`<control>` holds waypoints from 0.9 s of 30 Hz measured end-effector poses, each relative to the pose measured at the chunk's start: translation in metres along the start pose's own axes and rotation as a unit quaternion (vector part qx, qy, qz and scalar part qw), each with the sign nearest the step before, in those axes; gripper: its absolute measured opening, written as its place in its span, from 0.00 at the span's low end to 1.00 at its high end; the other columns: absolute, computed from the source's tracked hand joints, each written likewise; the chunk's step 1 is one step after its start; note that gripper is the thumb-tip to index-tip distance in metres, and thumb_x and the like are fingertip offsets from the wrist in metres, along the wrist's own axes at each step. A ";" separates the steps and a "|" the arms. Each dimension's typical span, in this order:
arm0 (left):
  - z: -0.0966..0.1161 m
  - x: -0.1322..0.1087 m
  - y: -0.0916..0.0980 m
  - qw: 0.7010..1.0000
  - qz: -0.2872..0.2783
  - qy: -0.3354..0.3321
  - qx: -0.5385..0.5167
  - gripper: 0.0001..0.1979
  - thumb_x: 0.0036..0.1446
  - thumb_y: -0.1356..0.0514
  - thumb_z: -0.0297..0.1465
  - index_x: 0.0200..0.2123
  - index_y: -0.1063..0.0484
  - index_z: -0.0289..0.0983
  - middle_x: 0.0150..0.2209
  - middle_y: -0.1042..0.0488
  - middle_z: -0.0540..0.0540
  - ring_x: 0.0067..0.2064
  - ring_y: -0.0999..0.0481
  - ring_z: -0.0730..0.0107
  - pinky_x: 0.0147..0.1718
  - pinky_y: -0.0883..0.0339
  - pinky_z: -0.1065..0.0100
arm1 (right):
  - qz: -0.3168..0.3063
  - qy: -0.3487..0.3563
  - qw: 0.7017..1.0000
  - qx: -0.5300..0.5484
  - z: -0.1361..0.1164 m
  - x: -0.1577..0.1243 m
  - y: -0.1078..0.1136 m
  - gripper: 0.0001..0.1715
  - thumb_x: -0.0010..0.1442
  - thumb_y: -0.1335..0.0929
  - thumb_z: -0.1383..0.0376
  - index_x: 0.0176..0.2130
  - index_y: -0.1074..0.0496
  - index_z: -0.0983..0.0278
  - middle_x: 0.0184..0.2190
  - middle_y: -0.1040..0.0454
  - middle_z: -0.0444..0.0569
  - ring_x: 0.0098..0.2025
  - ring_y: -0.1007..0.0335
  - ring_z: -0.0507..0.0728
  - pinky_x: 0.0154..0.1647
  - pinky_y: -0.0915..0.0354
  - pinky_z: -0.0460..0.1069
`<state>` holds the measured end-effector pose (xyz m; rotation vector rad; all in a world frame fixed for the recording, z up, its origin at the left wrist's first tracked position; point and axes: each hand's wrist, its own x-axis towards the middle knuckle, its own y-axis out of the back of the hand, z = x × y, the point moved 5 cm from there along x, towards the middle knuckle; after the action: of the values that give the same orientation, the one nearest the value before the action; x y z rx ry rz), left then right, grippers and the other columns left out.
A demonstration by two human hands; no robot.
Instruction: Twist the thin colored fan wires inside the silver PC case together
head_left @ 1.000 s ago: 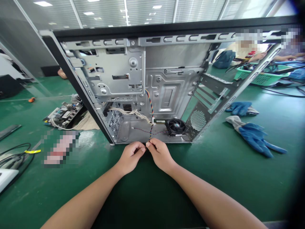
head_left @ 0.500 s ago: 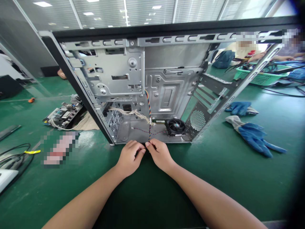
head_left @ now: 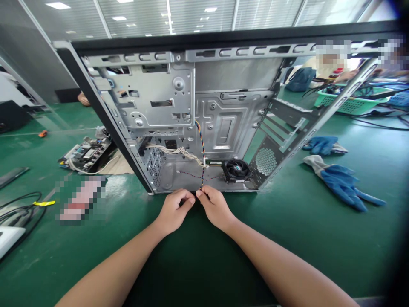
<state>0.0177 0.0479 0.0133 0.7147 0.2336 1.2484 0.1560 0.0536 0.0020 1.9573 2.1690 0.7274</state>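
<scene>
1 case (head_left: pixel 207 113), 1 fan (head_left: pixel 237 167) near its floor's right corner, 1 multicolour cable (head_left: pixel 203 150), 2 own hands (head_left: pixel 174 211) at its near edge — table (head_left: pixel 319 243): 2 gloves (head_left: pixel 340 181), 1 green basket (head_left: pixel 339 107).

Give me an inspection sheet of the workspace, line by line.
Surface: green table, some glare.
Job's things: open computer case, standing on the table; black fan inside, lower right.
Clutter: blue gloves right of the case; circuit board left; green basket upper right.
Hands: left hand and right hand meet at the case's near edge, both pinching the multicoloured cable.
Cables: multicoloured cable runs down to the hands, end hidden; pale cables inside the case; black cables far left.
Surroundings: window blinds behind; another person's hand beyond the case, at left.
</scene>
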 end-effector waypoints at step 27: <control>0.004 -0.003 0.003 0.998 0.028 -0.042 0.049 0.07 0.60 0.43 0.30 0.28 0.30 0.36 0.27 0.29 0.51 0.31 0.31 0.71 0.33 0.40 0.69 | 0.001 0.022 1.000 0.003 0.000 -0.001 -0.002 0.17 0.62 0.40 0.63 0.22 0.45 0.62 0.20 0.43 0.40 0.25 0.47 0.51 0.26 0.50 0.47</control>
<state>0.0164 0.0441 0.0174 0.8609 0.2078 1.2630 0.1539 0.0530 0.0009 1.9641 2.1971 0.7727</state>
